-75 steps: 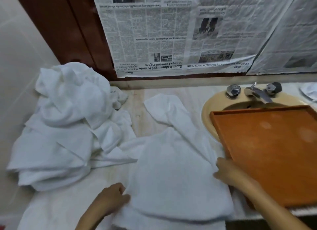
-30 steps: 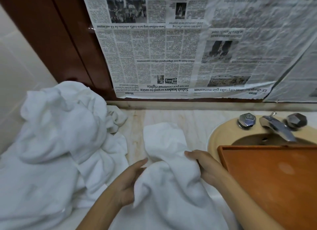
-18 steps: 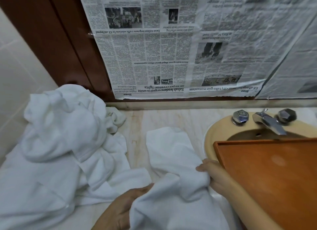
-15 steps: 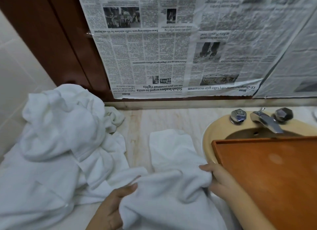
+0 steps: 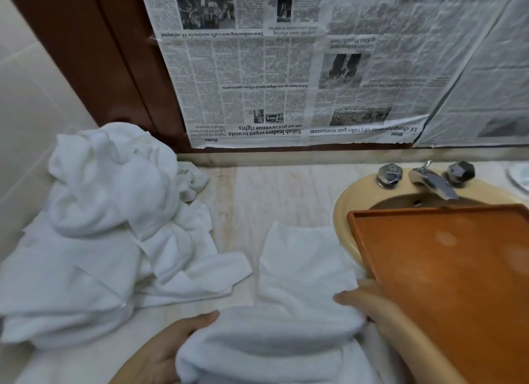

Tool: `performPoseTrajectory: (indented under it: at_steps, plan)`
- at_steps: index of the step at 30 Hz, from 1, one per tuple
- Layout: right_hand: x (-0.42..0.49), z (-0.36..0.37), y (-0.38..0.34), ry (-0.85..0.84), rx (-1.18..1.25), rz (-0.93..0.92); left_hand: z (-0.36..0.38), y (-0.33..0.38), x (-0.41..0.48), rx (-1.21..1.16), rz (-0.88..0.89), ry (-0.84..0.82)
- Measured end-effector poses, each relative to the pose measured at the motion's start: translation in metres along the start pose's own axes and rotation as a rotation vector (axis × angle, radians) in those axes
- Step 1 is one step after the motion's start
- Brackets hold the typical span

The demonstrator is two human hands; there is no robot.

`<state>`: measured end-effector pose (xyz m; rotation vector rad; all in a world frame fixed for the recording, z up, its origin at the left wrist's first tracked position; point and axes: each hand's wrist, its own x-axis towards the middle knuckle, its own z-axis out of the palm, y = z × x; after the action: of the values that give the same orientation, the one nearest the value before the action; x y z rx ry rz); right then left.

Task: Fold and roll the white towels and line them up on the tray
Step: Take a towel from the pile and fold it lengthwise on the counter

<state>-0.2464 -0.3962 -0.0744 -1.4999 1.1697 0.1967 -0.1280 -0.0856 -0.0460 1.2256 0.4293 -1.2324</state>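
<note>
Both grips had dragged the bunched end of the white towel (image 5: pixel 300 263) back toward the front edge of the counter (image 5: pixel 272 192) compared with half a second before, so the roll looked fatter and more flat cloth showed behind it. That towel sat at the front middle of the counter, just left of the tray. Its far half was spread flat with a squared-off far edge, and the near half was gathered into a thick, soft roll running left to right.

Left grip (image 5: pixel 169 349) was clamped on the roll's left end, thumb lying along the top and the other fingers hidden under the cloth. Right grip (image 5: pixel 372 300) was wrapped over the right end with its fingers curled on the fabric, forearm running along the tray's left rim.

Orange-brown tray (image 5: pixel 446 269) rested over the beige sink (image 5: pixel 352 192) at the right side, with a chrome tap (image 5: pixel 432 180) behind it. Big messy heap of white towels (image 5: pixel 108 226) filled the left end of the counter, one flap reaching almost to the towel being rolled. Newspaper sheets (image 5: pixel 257 69) covered the wall along the back edge.
</note>
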Motion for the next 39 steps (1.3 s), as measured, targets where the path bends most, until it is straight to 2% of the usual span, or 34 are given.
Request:
performPoseTrajectory:
  at_steps: [3,6,9,11,13,14,15,16,17,19,21,26,30,34,37,39]
  plan:
    - [-0.002,0.001,-0.015,0.032,-0.247,-0.163,0.012,0.018,-0.008,0.104,0.09,-0.053]
    - [-0.011,-0.007,-0.039,0.02,-0.273,-0.277,0.018,0.049,-0.024,0.221,0.311,-0.127]
    - [-0.047,-0.025,-0.072,0.006,0.115,-0.459,0.019,0.062,-0.043,0.112,0.608,-0.102]
    - [-0.072,-0.03,-0.085,0.026,0.412,-0.583,0.023,0.055,-0.052,-0.034,0.649,-0.137]
    - [-0.078,-0.024,-0.079,0.093,0.512,-0.617,0.021,0.036,-0.046,0.015,0.574,-0.096]
    - [-0.071,-0.017,-0.066,0.185,0.409,-0.603,0.014,0.024,-0.036,0.171,0.493,-0.033]
    - [-0.058,-0.01,-0.048,0.272,0.203,-0.553,0.005,0.012,-0.025,0.375,0.401,0.041]
    - [-0.044,-0.003,-0.025,0.283,-0.081,-0.451,-0.006,0.001,-0.015,0.601,0.287,0.063]
    - [-0.03,0.004,0.0,0.217,-0.347,-0.315,-0.016,-0.009,-0.006,0.81,0.194,0.072]
    - [-0.017,0.014,0.043,0.088,-0.674,-0.094,-0.038,-0.028,0.01,0.988,0.089,0.091]
    - [-0.019,0.018,0.064,0.121,-0.707,-0.026,-0.045,-0.035,0.014,0.962,0.089,0.144]
    - [-0.028,0.033,0.055,0.371,-0.575,-0.051,-0.033,-0.022,0.024,0.775,0.217,0.233]
    - [-0.026,0.041,0.035,0.436,-0.445,0.003,-0.021,-0.01,0.041,0.706,0.301,0.276]
    - [-0.026,0.047,0.025,0.478,-0.349,0.064,-0.008,-0.001,0.052,0.683,0.288,0.313]
    - [-0.024,0.046,0.024,0.464,-0.292,0.032,0.003,0.002,0.047,0.574,0.278,0.254]
    - [-0.017,0.039,0.016,0.42,-0.14,-0.057,0.015,0.015,0.047,0.428,0.251,0.104]
